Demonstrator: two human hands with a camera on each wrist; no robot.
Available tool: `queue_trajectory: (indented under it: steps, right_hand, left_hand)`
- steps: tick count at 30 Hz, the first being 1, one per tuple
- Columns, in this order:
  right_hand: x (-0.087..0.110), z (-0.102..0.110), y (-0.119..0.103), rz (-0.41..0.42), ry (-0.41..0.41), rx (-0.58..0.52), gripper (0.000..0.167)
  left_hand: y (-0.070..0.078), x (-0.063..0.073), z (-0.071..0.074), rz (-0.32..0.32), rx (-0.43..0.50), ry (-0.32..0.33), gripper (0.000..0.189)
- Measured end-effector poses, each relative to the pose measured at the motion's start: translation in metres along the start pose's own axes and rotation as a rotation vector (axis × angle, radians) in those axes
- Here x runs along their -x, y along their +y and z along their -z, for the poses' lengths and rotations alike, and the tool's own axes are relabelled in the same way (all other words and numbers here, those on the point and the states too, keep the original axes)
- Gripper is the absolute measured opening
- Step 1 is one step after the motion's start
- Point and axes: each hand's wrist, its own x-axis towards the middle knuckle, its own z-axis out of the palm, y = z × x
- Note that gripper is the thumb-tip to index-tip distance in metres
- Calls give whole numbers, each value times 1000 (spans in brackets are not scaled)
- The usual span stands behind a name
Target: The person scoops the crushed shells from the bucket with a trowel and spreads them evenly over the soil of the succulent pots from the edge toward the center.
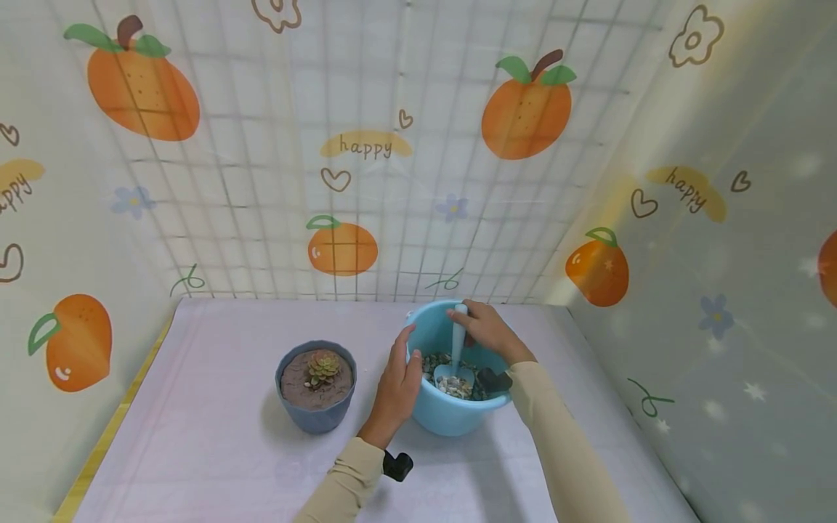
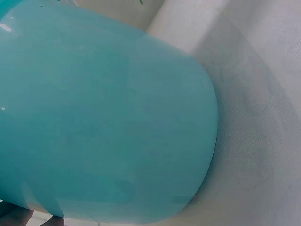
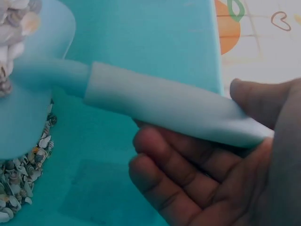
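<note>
A light-blue bucket (image 1: 451, 420) stands on the table with small seashells (image 3: 23, 176) in its bottom. My right hand (image 1: 492, 330) reaches over the far right rim and grips the upright handle of a pale-blue scoop (image 1: 458, 338). Shells lie heaped on the scoop's blade, which is down inside the bucket; the right wrist view shows fingers and thumb around the handle (image 3: 155, 103). Against the bucket's left side my left hand (image 1: 396, 385) rests with extended fingers. The bucket's wall (image 2: 117, 108) fills most of the left wrist view, where only fingertips (image 2: 16, 216) show.
Left of the bucket stands a blue-grey pot (image 1: 318, 420) with brown soil and a small succulent (image 1: 323, 367). A pale cloth covers the table (image 1: 216, 436). Behind it hangs a printed curtain (image 1: 405, 196) over a wire grid, with more curtain at both sides.
</note>
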Motion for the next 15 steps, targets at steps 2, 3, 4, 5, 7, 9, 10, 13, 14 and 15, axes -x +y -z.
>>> queue_trajectory:
  steps: [2, 3, 4, 5, 7, 9, 10, 13, 14, 15]
  right_hand:
    - [0, 0, 1, 0, 3, -5, 40]
    - [-1, 0, 1, 0, 4, -7, 41]
    - [-1, 0, 2, 0, 6, -8, 41]
    - [-1, 0, 2, 0, 8, -9, 41]
    - [-2, 0, 3, -1, 10, -9, 41]
    - [-2, 0, 3, -3, 12, -15, 41]
    - [-2, 0, 2, -6, 13, -20, 41]
    - [-1, 0, 1, -19, 21, -40, 41]
    - [-1, 0, 1, -24, 24, -47, 42]
    - [0, 0, 1, -30, 28, -54, 42]
  left_hand:
    - [0, 0, 0, -3, 1, -1, 52]
    - [0, 0, 0, -2, 0, -2, 52]
    - [-1, 0, 0, -2, 0, -3, 52]
    - [-1, 0, 0, -3, 1, -4, 52]
    - [-1, 0, 0, -2, 0, -6, 52]
    - [-1, 0, 0, -1, 3, -6, 52]
    - [0, 0, 0, -1, 3, -6, 52]
    - [0, 0, 0, 0, 1, -7, 53]
    - [-1, 0, 0, 3, -1, -8, 53]
    - [-1, 0, 0, 4, -2, -9, 54]
